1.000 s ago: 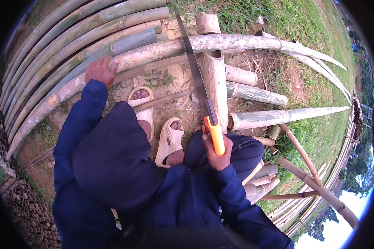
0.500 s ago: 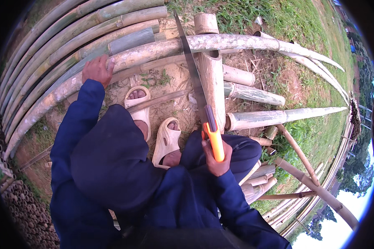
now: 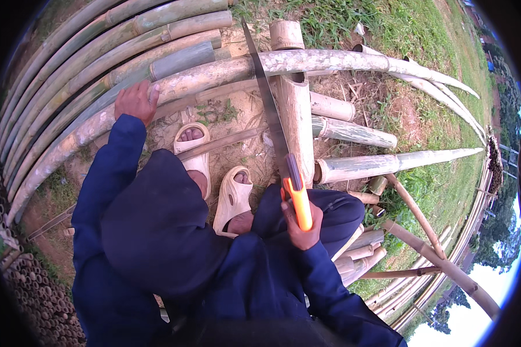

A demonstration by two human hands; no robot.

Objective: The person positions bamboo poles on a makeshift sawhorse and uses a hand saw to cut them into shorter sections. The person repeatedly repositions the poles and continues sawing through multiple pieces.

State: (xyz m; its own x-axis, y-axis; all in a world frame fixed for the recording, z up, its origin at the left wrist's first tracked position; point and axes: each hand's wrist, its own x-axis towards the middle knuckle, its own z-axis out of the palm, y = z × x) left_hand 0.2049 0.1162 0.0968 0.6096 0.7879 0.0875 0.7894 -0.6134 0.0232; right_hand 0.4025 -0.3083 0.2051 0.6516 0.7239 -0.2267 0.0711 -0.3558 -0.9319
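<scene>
The person's right hand is closed around the orange handle of a saw, fingers wrapped and thumb along its side, and the dark blade slants up and away across a long mottled bamboo pole. That pole runs left to right in front of the person, crossing a thick bamboo support at the cut-out near its far end, where a hollow opening shows. The blade crosses just left of the support; I can't tell whether it has bitten in. The left hand rests palm down over the pole, well left of the blade, thumb apart from the fingers; how tightly it grips I can't tell. Pale sandals hold the person's feet, and more bamboo poles lie side by side beyond the left hand.
</scene>
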